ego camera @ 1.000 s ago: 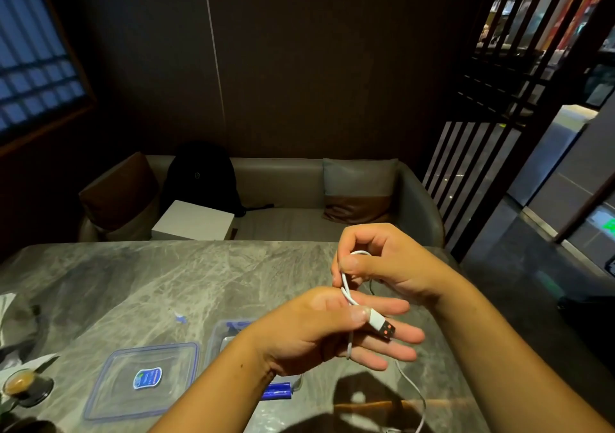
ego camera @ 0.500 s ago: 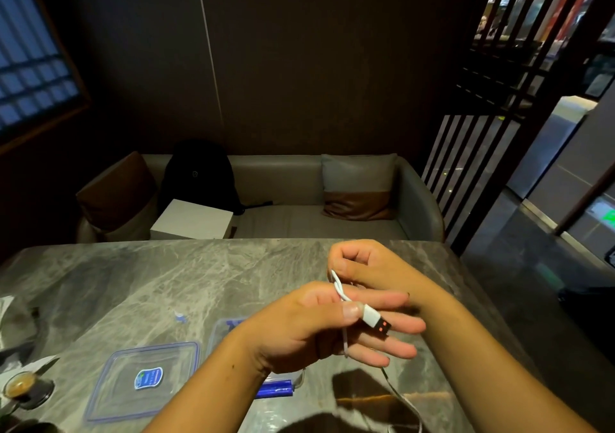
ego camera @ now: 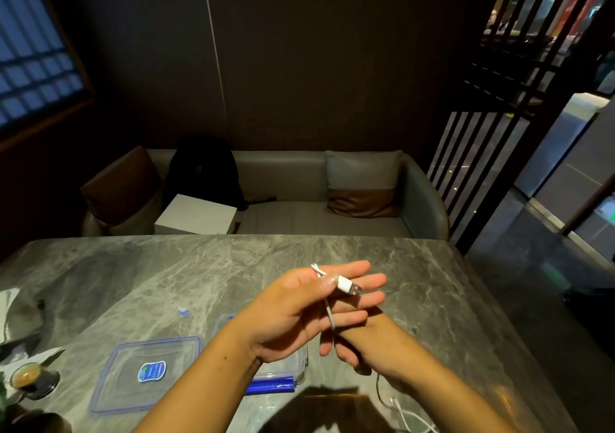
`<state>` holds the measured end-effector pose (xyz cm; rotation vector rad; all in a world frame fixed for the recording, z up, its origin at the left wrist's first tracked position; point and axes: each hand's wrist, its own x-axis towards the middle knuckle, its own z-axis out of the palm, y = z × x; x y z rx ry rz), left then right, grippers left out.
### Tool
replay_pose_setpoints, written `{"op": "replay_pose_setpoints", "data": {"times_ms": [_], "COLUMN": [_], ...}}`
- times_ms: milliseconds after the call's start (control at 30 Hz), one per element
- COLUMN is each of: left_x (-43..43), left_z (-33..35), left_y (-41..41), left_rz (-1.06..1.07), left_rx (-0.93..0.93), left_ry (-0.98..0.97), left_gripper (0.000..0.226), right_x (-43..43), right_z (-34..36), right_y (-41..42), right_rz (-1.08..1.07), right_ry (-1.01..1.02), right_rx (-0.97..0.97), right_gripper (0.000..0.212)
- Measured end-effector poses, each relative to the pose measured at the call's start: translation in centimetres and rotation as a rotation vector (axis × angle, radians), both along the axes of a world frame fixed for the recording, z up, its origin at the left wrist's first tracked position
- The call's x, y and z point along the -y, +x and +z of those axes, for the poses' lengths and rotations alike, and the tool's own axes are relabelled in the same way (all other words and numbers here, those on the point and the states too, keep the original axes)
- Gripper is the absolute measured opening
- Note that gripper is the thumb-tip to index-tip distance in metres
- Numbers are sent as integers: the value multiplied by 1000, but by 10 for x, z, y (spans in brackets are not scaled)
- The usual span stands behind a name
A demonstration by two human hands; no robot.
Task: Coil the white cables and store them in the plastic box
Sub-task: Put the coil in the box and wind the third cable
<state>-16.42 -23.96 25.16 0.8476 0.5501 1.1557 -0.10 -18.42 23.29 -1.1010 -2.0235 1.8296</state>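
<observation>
My left hand (ego camera: 299, 306) is raised over the table, its thumb pinching the USB plug end of a white cable (ego camera: 346, 286) against straight fingers. The cable loops over the top of the hand and runs down across the palm. Below and to the right, my right hand (ego camera: 369, 349) grips the cable's lower run. The rest of the cable trails onto the table at the bottom right. The clear plastic box (ego camera: 301, 366) with a blue clip sits under my left forearm, mostly hidden.
The box's clear lid (ego camera: 146, 372) with a blue label lies flat at the left. A small coffee cup (ego camera: 26, 374) and papers sit at the table's left edge. A sofa with a black backpack (ego camera: 203, 169) and white box stands beyond the grey marble table (ego camera: 133, 276).
My right hand has dropped from above and behind the left hand to below it, drawing the cable down across the palm. The left hand rose slightly and keeps pinching the plug.
</observation>
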Motion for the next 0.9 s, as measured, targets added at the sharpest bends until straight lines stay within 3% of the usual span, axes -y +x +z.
{"op": "replay_pose_setpoints", "data": {"times_ms": [100,233,367,567,767,900], "left_x": [0,0,0,-1,2,6], "left_z": [-7,-15,-17,-19,-19,-17], "left_y": [-3,-5,-10,-13,-5,-3], "left_rz": [63,71,25,-18,-77,-153], "left_rx": [-26,-124,-200,-237,-348,-280], "left_ry": [-38,-65,-99,-135,-70,-103], "left_gripper": [40,40,40,40,32,34], "right_x": [6,5,3,-11,-26,-42], "right_z": [-6,1,14,56,87,97], "right_y": [-3,11,19,32,29,24], "right_rz": [65,203,329,448,452,427], "right_ry": [77,161,293,352,480,609], "right_rx": [39,115,160,119,67,65], "right_gripper": [39,25,39,20,13,9]}}
